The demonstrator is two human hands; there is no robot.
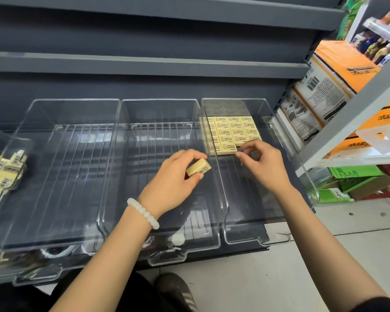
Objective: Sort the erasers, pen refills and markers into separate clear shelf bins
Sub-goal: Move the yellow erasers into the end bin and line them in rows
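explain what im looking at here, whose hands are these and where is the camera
There is no machine here. One camera, worn on a person's head, looks down at their own two hands in front of a shop shelf. Three clear bins stand side by side on it. The right bin holds flat rows of yellow erasers; the middle bin and left bin look empty. The left hand, with a white bead bracelet, grips one loose eraser. The right hand reaches into the right bin, fingertips at the front row. More small yellow packs sit in another container at far left.
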